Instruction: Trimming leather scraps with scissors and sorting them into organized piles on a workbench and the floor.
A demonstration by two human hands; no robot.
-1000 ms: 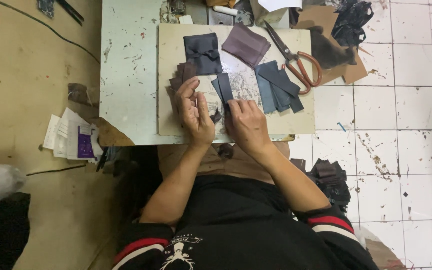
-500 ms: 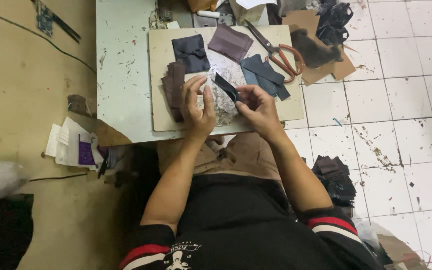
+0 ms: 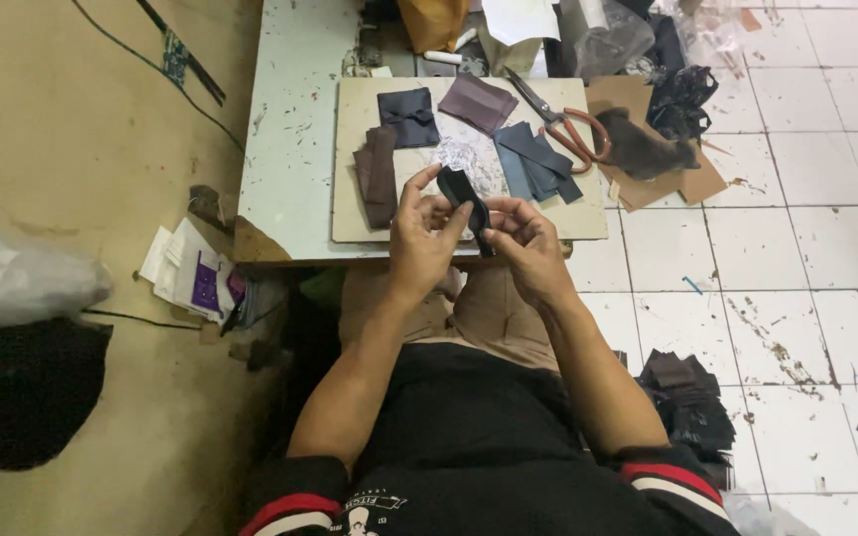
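both hands — left hand (image 3: 419,233) and right hand (image 3: 526,243) — pinch a small dark fabric strip (image 3: 464,194), lifted just over the board (image 3: 355,159); the fold likely wants aligned edges, firm pinching.

Bare board (image 3: 588,220) lies open right of the hands; brown strips (image 3: 377,177) and scissors (image 3: 560,123) crowd its sides

A small black strip (image 3: 464,194), matt like leather or faux leather, sits between bare fingers. The pale board (image 3: 588,220) looks like smooth, matt wood. The table (image 3: 285,139) has a chipped, scuffed painted surface. Scissors (image 3: 558,124) have dull metal blades and orange-coated handles. Cardboard (image 3: 692,184) is rough brown. Floor tiles (image 3: 806,248) are glossy white, stained.
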